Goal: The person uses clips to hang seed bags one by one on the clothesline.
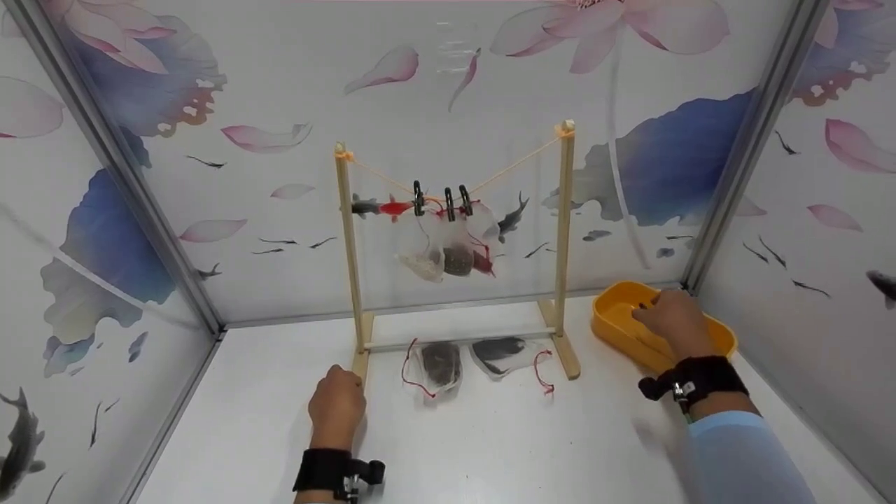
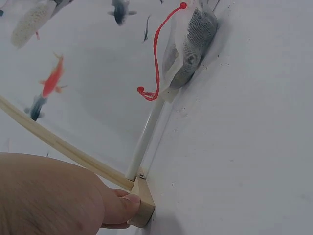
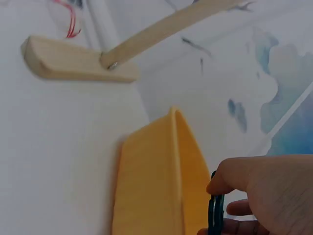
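My left hand [image 1: 337,399] pinches the front end of the stand's left wooden foot [image 2: 143,203] between thumb and fingers. Over at the right, my right hand [image 1: 675,320] is at the yellow basin [image 1: 607,329], holding a black clip [image 3: 215,213] between thumb and fingers above its rim. An orange string [image 1: 521,166] sags between the stand's two posts. Black clips [image 1: 449,203] on it hold several gauze bags [image 1: 422,264] with red drawstrings. Two more bags lie at the stand's base, one with a dark filling [image 1: 441,364], the other with black contents [image 1: 498,353].
A white crossbar [image 1: 462,339] joins the stand's feet, just behind the lying bags. Patterned panels [image 1: 280,84] with metal corner posts enclose the white table [image 1: 490,434] at the back and both sides. The basin stands close to the right back corner.
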Motion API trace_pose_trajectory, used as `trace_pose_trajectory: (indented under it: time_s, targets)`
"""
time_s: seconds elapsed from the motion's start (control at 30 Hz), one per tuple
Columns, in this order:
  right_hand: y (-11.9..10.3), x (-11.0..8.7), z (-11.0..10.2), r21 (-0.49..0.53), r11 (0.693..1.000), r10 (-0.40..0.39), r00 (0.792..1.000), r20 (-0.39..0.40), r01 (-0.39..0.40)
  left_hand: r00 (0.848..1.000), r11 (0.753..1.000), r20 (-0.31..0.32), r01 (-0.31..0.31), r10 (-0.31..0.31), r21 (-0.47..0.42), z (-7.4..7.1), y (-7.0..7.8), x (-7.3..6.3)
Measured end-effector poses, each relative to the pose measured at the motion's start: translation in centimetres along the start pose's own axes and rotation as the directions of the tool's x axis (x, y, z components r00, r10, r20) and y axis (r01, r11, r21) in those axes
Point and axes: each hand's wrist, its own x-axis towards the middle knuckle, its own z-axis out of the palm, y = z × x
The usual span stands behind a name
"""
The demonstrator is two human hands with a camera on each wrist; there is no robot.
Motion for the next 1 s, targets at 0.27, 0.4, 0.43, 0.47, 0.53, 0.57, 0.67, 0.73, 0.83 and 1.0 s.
trace_pose_trajectory:
  time_s: [0.27,0.4,0.43,0.47,0.53,0.57,0.67,0.73,0.83,1.0]
  targets:
    - [-8.0,-3.5,3.0,0.280,0.939,-0.174,0.978,-0.114,0.200,0.998,0.999,-0.053,-0.038,0.038,0.001,-0.8,1.1,-0.1]
    - [-11.4,-5.8,5.6,0.330,0.888,-0.284,0.947,-0.150,0.319,0.991,0.993,-0.097,-0.103,0.096,-0.061,-1.7,3.1,-0.6]
    - [-12.1,-6.3,6.3,0.343,0.878,-0.301,0.942,-0.147,0.334,0.987,0.989,-0.108,-0.125,0.117,-0.074,-1.9,3.8,-0.8]
    - [-12.9,-6.8,7.0,0.351,0.867,-0.321,0.935,-0.152,0.355,0.984,0.985,-0.115,-0.149,0.139,-0.088,-2.1,4.5,-1.0]
    - [-14.2,-7.8,8.4,0.383,0.837,-0.363,0.920,-0.145,0.391,0.972,0.971,-0.125,-0.212,0.199,-0.106,-2.5,5.9,-1.7]
    - [-14.9,-8.4,9.1,0.399,0.823,-0.384,0.913,-0.135,0.405,0.964,0.962,-0.128,-0.248,0.234,-0.112,-2.6,6.6,-2.1]
    - [-16.5,-10.0,10.7,0.432,0.773,-0.464,0.878,-0.113,0.464,0.934,0.925,-0.111,-0.354,0.340,-0.136,-3.0,8.5,-3.2]
    - [-17.3,-10.9,11.5,0.441,0.737,-0.530,0.843,-0.093,0.512,0.907,0.893,-0.088,-0.422,0.413,-0.154,-3.2,9.6,-4.0]
    - [-18.0,-11.9,12.2,0.424,0.695,-0.614,0.786,-0.071,0.581,0.866,0.847,-0.046,-0.498,0.498,-0.185,-3.4,11.0,-5.0]
    - [-18.5,-12.9,12.2,0.399,0.639,-0.703,0.710,-0.045,0.658,0.828,0.810,-0.008,-0.549,0.560,-0.204,-3.5,12.4,-6.0]
